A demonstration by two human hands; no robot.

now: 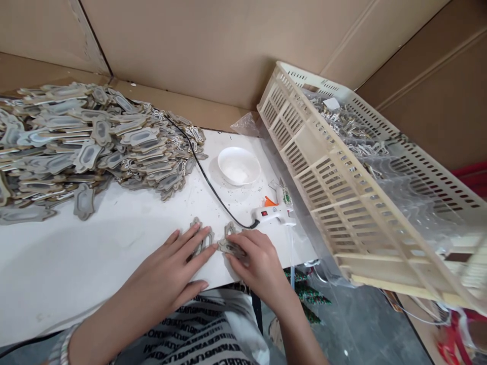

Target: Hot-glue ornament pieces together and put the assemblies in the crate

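Observation:
My left hand [173, 266] lies flat on the white table [114, 238], fingers pressing on a small grey-brown cut-out piece [198, 234]. My right hand [256, 258] lies beside it, fingertips pinching and pressing a second cut-out piece [230, 242]. The two pieces lie side by side near the table's front edge. A white hot-glue gun [276, 213] with an orange nozzle lies just beyond my right hand, its black cord [205, 177] running back across the table.
A big heap of the same cut-out pieces [87, 142] fills the table's far left. A white bowl [239, 166] stands behind the glue gun. A cream slatted plastic crate [342, 172], tilted and lined with clear plastic, holds more pieces at right. Cardboard walls stand behind.

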